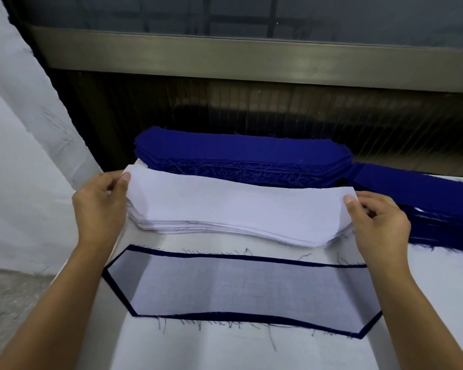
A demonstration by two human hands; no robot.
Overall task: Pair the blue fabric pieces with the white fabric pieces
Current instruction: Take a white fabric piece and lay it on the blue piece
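A stack of white fabric pieces (225, 228) lies in the middle of the table. My left hand (102, 201) pinches the left end of the top white piece (238, 206), and my right hand (377, 222) pinches its right end. That piece is lifted slightly off the stack. Behind it sits a thick stack of blue fabric pieces (241, 153). Nearer to me lies a finished pair (238, 289): a white piece on a blue one, with blue showing only as a thin border.
More blue fabric (425, 198) is piled at the right, reaching the table's right side. The table (251, 351) has a white cover. A white wall (16, 156) stands at the left and a dark window frame (251, 57) behind.
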